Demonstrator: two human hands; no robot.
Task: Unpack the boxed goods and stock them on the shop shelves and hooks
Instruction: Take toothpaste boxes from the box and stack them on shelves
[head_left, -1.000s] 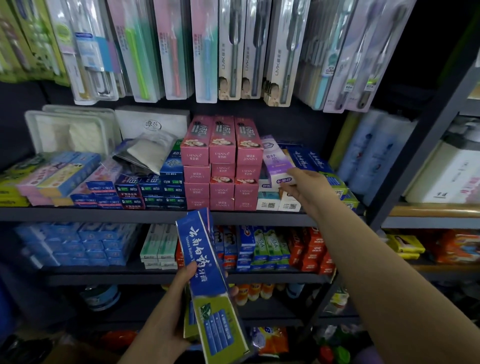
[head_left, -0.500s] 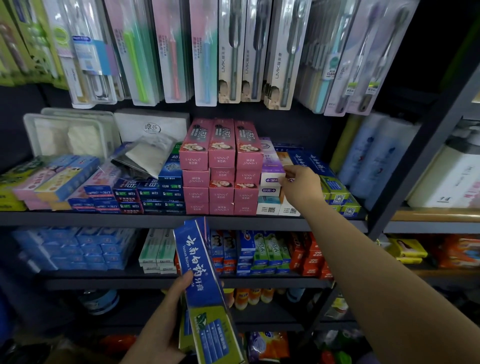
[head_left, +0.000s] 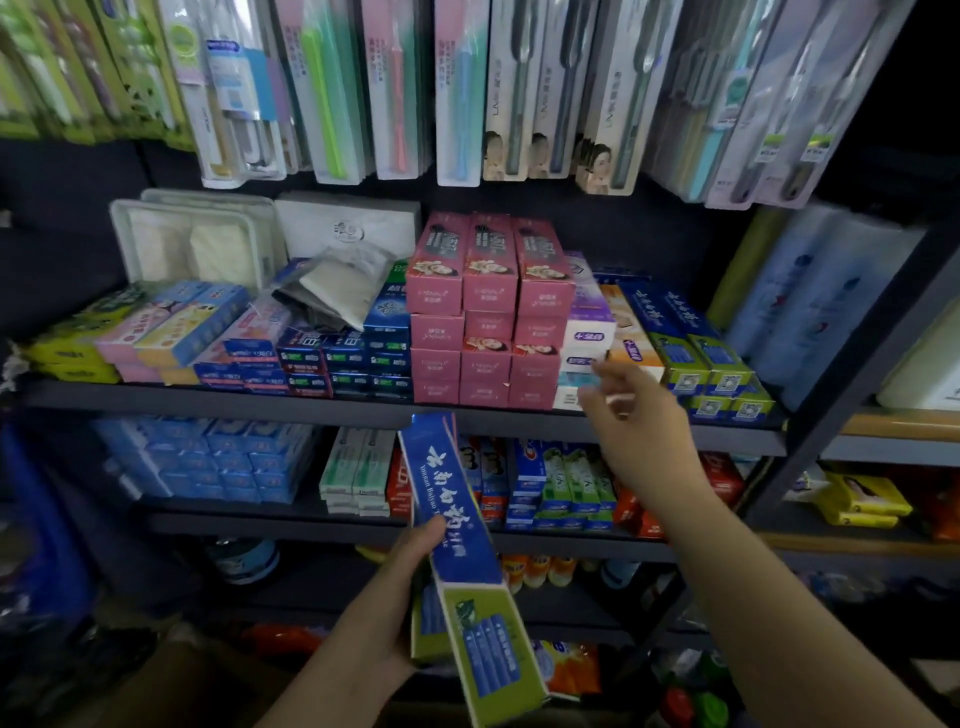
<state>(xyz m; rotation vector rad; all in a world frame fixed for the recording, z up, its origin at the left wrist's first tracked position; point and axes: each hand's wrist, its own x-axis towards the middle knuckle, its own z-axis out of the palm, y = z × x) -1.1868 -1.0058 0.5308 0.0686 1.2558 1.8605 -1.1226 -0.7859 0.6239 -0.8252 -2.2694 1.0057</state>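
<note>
My left hand grips a small stack of blue-and-green toothpaste boxes, held upright below the upper shelf. My right hand hovers in front of that shelf's edge with relaxed, spread fingers and nothing in it. Just behind it a purple-and-white toothpaste box lies on top of a white stack, beside the pink boxes. Matching blue-and-green boxes lie at the shelf's right end.
Toothbrush packs hang on hooks above. Blue boxes and pastel boxes fill the shelf's left side. The lower shelf holds more toothpaste. White bottles stand beyond the dark upright post at right.
My right hand has let go of the purple-and-white box, now lying flat on the stack, and has drawn back toward me and down. My left hand keeps its hold.
</note>
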